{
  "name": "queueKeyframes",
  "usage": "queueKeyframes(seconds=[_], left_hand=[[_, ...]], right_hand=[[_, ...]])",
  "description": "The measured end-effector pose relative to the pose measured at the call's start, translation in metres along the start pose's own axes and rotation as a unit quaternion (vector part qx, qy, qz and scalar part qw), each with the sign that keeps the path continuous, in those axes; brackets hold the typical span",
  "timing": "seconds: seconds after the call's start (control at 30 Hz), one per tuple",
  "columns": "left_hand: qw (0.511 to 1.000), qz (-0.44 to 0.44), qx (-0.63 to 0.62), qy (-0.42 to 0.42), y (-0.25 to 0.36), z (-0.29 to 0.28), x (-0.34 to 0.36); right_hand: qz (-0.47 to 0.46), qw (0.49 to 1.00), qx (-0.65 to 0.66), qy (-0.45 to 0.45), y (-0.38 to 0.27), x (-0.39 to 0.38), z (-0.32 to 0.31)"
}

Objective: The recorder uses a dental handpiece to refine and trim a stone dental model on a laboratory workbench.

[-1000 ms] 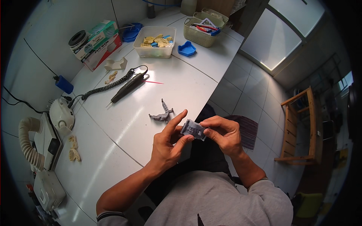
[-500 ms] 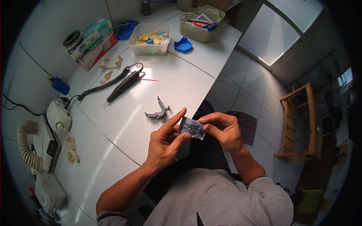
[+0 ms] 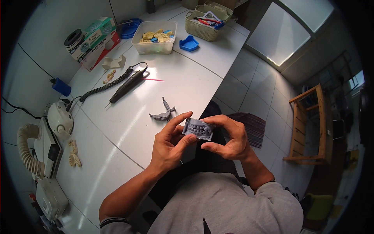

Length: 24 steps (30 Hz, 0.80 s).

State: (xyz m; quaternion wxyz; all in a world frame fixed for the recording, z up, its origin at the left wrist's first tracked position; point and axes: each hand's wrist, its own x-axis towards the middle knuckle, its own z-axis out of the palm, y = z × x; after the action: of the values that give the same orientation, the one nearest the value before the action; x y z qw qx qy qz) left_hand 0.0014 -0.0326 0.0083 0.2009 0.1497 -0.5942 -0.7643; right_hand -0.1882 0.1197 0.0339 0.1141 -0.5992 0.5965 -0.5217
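A grey dental model (image 3: 198, 129) with rows of teeth facing up is held just over the table's near edge. My left hand (image 3: 168, 141) pinches its left side between thumb and fingers. At the right side, my right hand (image 3: 232, 136) has its fingers on the model's upper edge, while its thumb stands off the lower corner. Just beyond my hands, a grey branched articulator-like part (image 3: 164, 110) lies on the table. Farther left rests a black rotary handpiece (image 3: 127, 86) with a thin bur and coiled cord, beside a pink stick (image 3: 154, 80).
A clear tub (image 3: 154, 47) of yellowish plaster pieces, a blue tray (image 3: 189, 43) and a tool basket (image 3: 201, 31) stand at the back. Mask boxes (image 3: 97, 45), a white control unit (image 3: 60, 119) and a ribbed hose (image 3: 27, 150) line the left. A wooden bench (image 3: 307, 128) stands right.
My right thumb has come off the model and moved down, and the fingers have shifted along its upper edge. The model is tilted so its teeth show more fully.
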Motion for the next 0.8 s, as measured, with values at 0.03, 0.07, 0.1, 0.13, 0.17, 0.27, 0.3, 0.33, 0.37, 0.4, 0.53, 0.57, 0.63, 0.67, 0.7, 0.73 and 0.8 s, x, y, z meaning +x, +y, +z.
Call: queueKeyframes(seconds=[0.03, 0.07, 0.1, 0.13, 0.17, 0.27, 0.3, 0.33, 0.37, 0.4, 0.53, 0.57, 0.63, 0.67, 0.7, 0.73, 0.8], left_hand=[[1.0, 0.002, -0.004, -0.001, 0.0, 0.0, 0.0], [1.0, 0.002, -0.004, 0.0, 0.0, 0.0, 0.0], [1.0, 0.001, 0.002, -0.006, 0.0, 0.0, 0.0], [1.0, 0.0, 0.008, -0.012, 0.0, 0.0, 0.0], [1.0, 0.0, 0.008, -0.012, 0.0, 0.0, -0.001], [1.0, 0.008, -0.004, -0.022, -0.001, 0.001, -0.002], [1.0, 0.012, -0.002, -0.017, -0.001, 0.001, -0.002], [1.0, 0.015, -0.001, -0.011, -0.001, 0.001, -0.001], [1.0, 0.014, -0.001, -0.011, -0.001, 0.001, -0.002], [1.0, 0.019, 0.008, -0.016, -0.001, 0.001, -0.002], [0.999, 0.03, 0.023, -0.026, 0.0, 0.001, -0.002], [0.999, 0.03, 0.023, -0.027, 0.0, 0.001, -0.002], [0.999, 0.02, 0.02, -0.027, 0.0, 0.001, -0.002], [0.999, 0.02, 0.021, -0.027, 0.0, 0.001, -0.002], [0.999, 0.02, 0.016, -0.029, 0.0, 0.001, -0.003], [0.999, 0.02, 0.011, -0.03, 0.0, 0.0, -0.003], [0.999, 0.024, 0.008, -0.031, -0.001, 0.001, -0.002]], right_hand=[[0.0, 1.0, 0.0, 0.0, 0.001, -0.001, 0.001], [0.02, 0.999, 0.034, 0.006, 0.003, -0.003, 0.002], [0.039, 0.997, 0.067, 0.013, 0.004, -0.005, 0.004], [0.04, 0.997, 0.068, 0.012, 0.003, -0.007, 0.004], [0.092, 0.988, 0.124, 0.023, 0.001, -0.009, 0.005], [0.143, 0.969, 0.196, 0.041, -0.004, -0.009, 0.008], [0.149, 0.968, 0.198, 0.038, -0.004, -0.01, 0.007], [0.154, 0.967, 0.2, 0.035, -0.003, -0.011, 0.006], [0.154, 0.967, 0.201, 0.035, -0.003, -0.011, 0.006], [0.15, 0.968, 0.197, 0.03, -0.002, -0.01, 0.005], [0.163, 0.968, 0.192, 0.01, -0.001, -0.008, -0.001], [0.163, 0.968, 0.192, 0.01, -0.001, -0.008, -0.002], [0.176, 0.956, 0.235, -0.003, 0.0, -0.006, -0.005], [0.175, 0.956, 0.236, -0.003, 0.001, -0.006, -0.006], [0.176, 0.956, 0.236, -0.01, 0.002, -0.006, -0.008], [0.176, 0.956, 0.236, -0.017, 0.003, -0.006, -0.008], [0.183, 0.951, 0.25, -0.016, 0.004, -0.005, -0.008]])
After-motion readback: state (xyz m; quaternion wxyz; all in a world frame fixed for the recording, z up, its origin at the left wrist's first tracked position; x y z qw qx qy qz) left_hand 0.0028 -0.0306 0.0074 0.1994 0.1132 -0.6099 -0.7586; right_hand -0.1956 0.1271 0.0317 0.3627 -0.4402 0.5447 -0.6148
